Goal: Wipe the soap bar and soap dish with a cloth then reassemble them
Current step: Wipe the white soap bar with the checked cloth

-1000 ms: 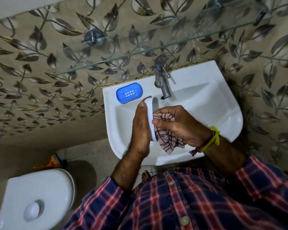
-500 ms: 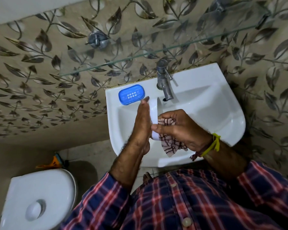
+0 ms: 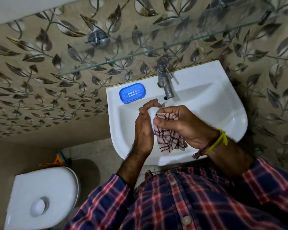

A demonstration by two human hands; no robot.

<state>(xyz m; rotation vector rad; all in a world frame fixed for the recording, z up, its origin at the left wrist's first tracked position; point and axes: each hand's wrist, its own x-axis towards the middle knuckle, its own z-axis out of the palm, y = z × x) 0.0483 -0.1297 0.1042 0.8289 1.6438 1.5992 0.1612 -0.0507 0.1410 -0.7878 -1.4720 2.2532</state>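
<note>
I look down on a white wall-hung washbasin [image 3: 223,103] with a steel tap [image 3: 165,82] against leaf-patterned tiles, a white toilet lid [image 3: 43,193] at lower left. The blue soap dish [image 3: 132,92] sits empty on the basin's back-left ledge. Over the bowl my left hand [image 3: 143,128] cups the white soap bar [image 3: 154,113], fingers curled round its top, while my right hand [image 3: 181,123] pinches the patterned cloth [image 3: 170,140] against it.
</note>
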